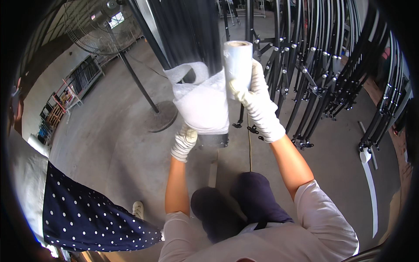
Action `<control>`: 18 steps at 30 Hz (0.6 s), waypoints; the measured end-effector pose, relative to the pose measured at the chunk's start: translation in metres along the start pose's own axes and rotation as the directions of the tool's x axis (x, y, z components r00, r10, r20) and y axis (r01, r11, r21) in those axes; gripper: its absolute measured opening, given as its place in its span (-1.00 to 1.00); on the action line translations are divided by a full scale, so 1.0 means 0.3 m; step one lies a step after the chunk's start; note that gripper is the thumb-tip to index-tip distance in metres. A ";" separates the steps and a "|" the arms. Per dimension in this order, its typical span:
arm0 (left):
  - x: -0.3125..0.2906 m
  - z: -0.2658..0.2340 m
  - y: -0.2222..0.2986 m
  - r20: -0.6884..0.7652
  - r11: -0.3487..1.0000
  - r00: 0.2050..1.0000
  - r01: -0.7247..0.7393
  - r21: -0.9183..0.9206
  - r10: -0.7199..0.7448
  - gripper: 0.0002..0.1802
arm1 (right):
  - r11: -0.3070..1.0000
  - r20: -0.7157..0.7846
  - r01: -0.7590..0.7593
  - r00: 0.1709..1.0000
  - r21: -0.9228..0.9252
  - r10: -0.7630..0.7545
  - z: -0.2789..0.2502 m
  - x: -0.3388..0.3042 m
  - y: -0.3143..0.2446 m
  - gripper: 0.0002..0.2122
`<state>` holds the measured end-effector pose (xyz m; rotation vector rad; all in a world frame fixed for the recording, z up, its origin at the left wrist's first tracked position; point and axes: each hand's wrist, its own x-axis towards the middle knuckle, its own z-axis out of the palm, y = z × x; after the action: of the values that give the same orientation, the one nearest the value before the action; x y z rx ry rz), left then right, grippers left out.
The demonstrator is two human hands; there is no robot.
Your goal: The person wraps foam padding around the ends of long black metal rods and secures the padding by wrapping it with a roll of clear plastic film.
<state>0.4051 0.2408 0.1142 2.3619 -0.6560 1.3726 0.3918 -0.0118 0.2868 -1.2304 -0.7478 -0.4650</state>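
A bundle of long black metal bars point(187, 32) comes down in front of me, its lower part wrapped in white foam sheet point(203, 109). A loop of the sheet stands away from the bars on the upper left. My gloved left hand point(185, 142) has its fingers curled against the sheet's lower left edge, near the bundle's dark end point(212, 140). Gripped in my gloved right hand point(257, 102) is an upright roll of clear stretch film point(238, 61) with a cardboard core. It is close against the right side of the wrapped bundle.
Many black metal frames point(310, 65) hang in rows at the right. A pedestal fan point(104, 26) stands on a round base point(163, 117) at the left. Nearer on the left is a person in a dotted navy apron point(87, 214). A white strip point(371, 196) trails down at the far right.
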 end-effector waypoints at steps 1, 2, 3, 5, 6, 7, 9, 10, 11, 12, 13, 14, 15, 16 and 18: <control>-0.037 0.013 -0.014 -0.010 0.996 1.000 -0.009 0.084 0.010 -0.77 | 0.998 -0.026 -0.057 0.998 -0.005 0.056 0.023 0.012 0.017 -0.42; -0.070 0.028 -0.025 -0.011 0.993 1.000 0.027 0.119 -0.026 -0.77 | 0.993 -0.039 -0.051 0.998 0.109 0.055 0.048 0.018 0.025 -0.42; -0.078 0.041 -0.012 -0.015 0.987 0.997 0.072 0.144 -0.070 -0.77 | 0.975 -0.053 -0.045 0.997 0.218 0.058 0.071 0.024 0.028 -0.43; -0.040 0.061 0.035 -0.022 0.971 0.984 0.176 0.164 -0.175 -0.78 | 0.910 -0.024 -0.222 0.969 0.351 0.245 0.082 0.031 0.084 -0.47; -0.009 0.088 0.060 -0.024 0.960 0.974 0.225 0.166 -0.224 -0.78 | 0.896 -0.020 -0.294 0.948 0.332 0.318 0.084 0.030 0.116 -0.49; 0.017 0.085 0.077 -0.017 0.945 0.963 0.267 0.189 -0.269 -0.78 | 0.981 0.080 -0.177 0.982 0.083 0.171 0.078 0.039 0.152 -0.57; 0.076 0.110 0.114 -0.002 0.909 0.942 0.324 0.264 -0.335 -0.78 | 0.914 0.368 0.195 0.928 -0.356 -0.055 0.015 0.075 0.239 -0.71; 0.091 0.112 0.118 -0.006 0.874 0.930 0.347 0.340 -0.367 -0.78 | 0.828 0.466 0.244 0.884 -0.505 0.024 0.028 0.086 0.236 -0.73; 0.108 0.112 0.116 -0.002 0.824 0.921 0.351 0.444 -0.391 -0.78 | 0.710 0.557 0.333 0.824 -0.620 0.100 0.044 0.099 0.233 -0.75; 0.121 0.120 0.112 0.003 0.750 0.910 0.339 0.568 -0.414 -0.78 | 0.581 0.639 0.447 0.749 -0.681 0.173 0.058 0.110 0.229 -0.76; 0.139 0.126 0.100 0.012 0.621 0.905 0.283 0.731 -0.426 -0.78 | 0.518 0.664 0.520 0.736 -0.679 0.132 0.055 0.113 0.270 -0.76; 0.151 0.131 0.095 0.030 0.434 0.906 0.173 0.884 -0.422 -0.78 | 0.451 0.689 0.588 0.719 -0.672 0.089 0.047 0.119 0.331 -0.76; 0.196 0.163 0.117 0.050 0.264 0.922 0.057 0.963 -0.385 -0.78 | 0.645 0.640 0.451 0.764 -0.617 0.077 -0.019 0.131 0.432 -0.79; 0.247 0.161 0.188 0.052 0.127 0.953 -0.014 0.992 -0.299 -0.77 | 0.801 0.578 0.299 0.813 -0.519 0.071 -0.119 0.140 0.536 -0.81; 0.310 0.034 0.275 0.029 -0.267 0.987 -0.071 0.961 -0.158 -0.75 | 0.954 0.481 -0.039 0.857 -0.297 0.185 -0.126 0.138 0.579 -0.81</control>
<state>0.4077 0.1458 0.1952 3.5113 1.3728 2.1256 0.5489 0.0051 0.1954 -1.6846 -1.0719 -0.1432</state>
